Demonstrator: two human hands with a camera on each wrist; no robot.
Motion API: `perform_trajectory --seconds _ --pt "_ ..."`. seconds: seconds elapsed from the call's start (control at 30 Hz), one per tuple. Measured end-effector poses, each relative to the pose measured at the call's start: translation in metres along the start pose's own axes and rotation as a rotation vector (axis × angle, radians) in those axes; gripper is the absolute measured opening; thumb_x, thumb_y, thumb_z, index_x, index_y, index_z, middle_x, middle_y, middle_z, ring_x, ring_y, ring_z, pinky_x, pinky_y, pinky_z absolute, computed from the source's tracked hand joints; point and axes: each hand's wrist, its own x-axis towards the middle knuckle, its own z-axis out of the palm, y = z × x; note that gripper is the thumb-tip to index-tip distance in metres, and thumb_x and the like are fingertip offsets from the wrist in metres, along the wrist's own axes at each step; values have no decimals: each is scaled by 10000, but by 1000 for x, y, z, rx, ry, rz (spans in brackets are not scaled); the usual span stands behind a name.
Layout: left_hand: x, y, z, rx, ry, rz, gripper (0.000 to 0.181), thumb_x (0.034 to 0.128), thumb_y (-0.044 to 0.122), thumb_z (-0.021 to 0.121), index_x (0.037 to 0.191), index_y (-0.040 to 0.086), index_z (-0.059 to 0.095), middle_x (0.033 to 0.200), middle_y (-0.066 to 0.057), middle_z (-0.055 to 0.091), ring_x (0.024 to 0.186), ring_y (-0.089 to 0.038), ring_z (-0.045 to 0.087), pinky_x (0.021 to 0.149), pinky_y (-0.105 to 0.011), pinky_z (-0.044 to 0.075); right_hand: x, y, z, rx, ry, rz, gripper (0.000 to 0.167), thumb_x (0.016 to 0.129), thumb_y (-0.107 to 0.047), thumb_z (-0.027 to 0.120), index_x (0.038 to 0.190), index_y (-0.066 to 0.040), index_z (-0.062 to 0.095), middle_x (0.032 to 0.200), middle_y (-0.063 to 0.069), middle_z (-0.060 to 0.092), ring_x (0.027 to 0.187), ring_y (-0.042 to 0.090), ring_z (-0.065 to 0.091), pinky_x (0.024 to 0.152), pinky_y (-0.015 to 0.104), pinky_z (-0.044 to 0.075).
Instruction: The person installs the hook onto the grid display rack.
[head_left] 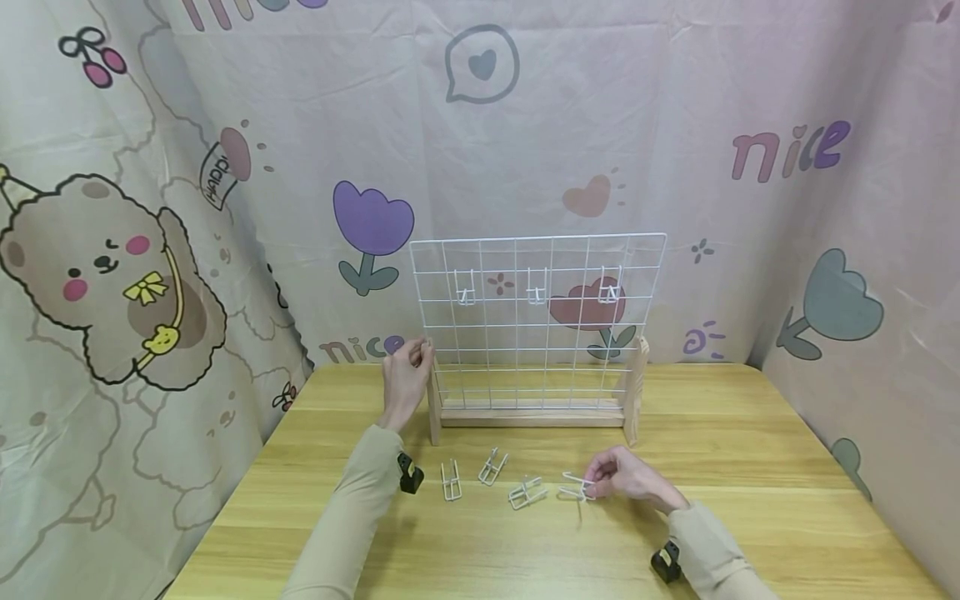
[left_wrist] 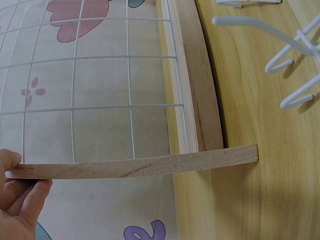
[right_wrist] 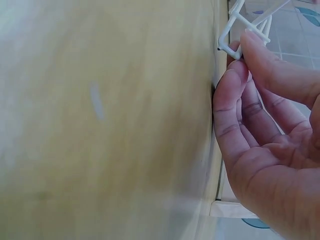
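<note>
A white wire grid panel (head_left: 515,337) stands upright in a wooden base (head_left: 532,415), with three white hooks hung in a row across its upper part, one of them a hook (head_left: 536,293) near the middle. My left hand (head_left: 406,375) grips the top of the wooden side post (left_wrist: 135,165) between thumb and fingers. Over the table at the right, my right hand (head_left: 626,477) pinches a white wire hook (right_wrist: 232,37) by one end between thumb and fingertips; its prongs point left in the head view.
Three loose white hooks lie on the wooden table (head_left: 480,550) before the stand: a left hook (head_left: 451,482), a middle hook (head_left: 492,468) and a right hook (head_left: 527,493). A printed curtain (head_left: 495,158) hangs close behind the stand and along both sides.
</note>
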Motion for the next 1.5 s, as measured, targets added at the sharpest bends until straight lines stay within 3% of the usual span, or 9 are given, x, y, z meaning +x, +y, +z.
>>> perform_trajectory --seconds 0.23,0.5,0.63,0.77,0.93,1.2,1.5 --pt "0 0 0 0 3 2 279 970 99 654 1188 -74 676 1105 -257 725 1011 -366 739 844 -454 631 -1 0 -1 17 5 15 186 826 67 712 937 191 630 834 213 718 684 36 611 605 160 528" --pt "-1 0 0 -2 -1 0 282 975 102 647 1192 -76 672 1127 -266 714 1028 -378 729 863 -444 618 -3 5 -7 85 -53 -51 178 874 -64 722 962 83 674 832 -27 743 716 39 650 620 170 562" --pt "-1 0 0 -1 -2 0 284 976 110 647 1190 -75 673 1128 -265 715 1030 -377 728 862 -446 619 -2 7 -7 109 -54 -34 220 902 -50 691 995 141 637 840 -25 728 711 45 648 632 182 580" --pt "-1 0 0 -6 -2 -1 283 975 108 649 1189 -75 674 1130 -264 714 1033 -375 728 864 -444 618 -1 6 -5 125 -17 57 260 915 -20 656 1043 196 587 851 51 707 706 80 641 650 187 585" --pt "-1 0 0 -10 -3 1 285 972 99 651 1193 -79 670 1135 -268 711 1036 -378 726 870 -443 614 -3 -1 -3 174 44 121 241 934 -48 652 1079 138 603 874 56 691 726 116 648 676 220 605" --pt "0 0 0 -13 -4 -4 283 971 101 653 1190 -77 674 1129 -268 715 1035 -375 728 868 -440 619 -2 0 -5 298 119 56 238 945 -31 636 1110 135 591 923 21 703 788 87 668 778 232 623" --pt "-1 0 0 -21 -9 -8 292 975 103 649 1203 -79 664 1137 -274 710 1037 -384 727 860 -427 618 -3 -3 -5 409 256 24 143 943 -24 642 1085 -46 637 918 -55 744 819 67 693 813 235 624"
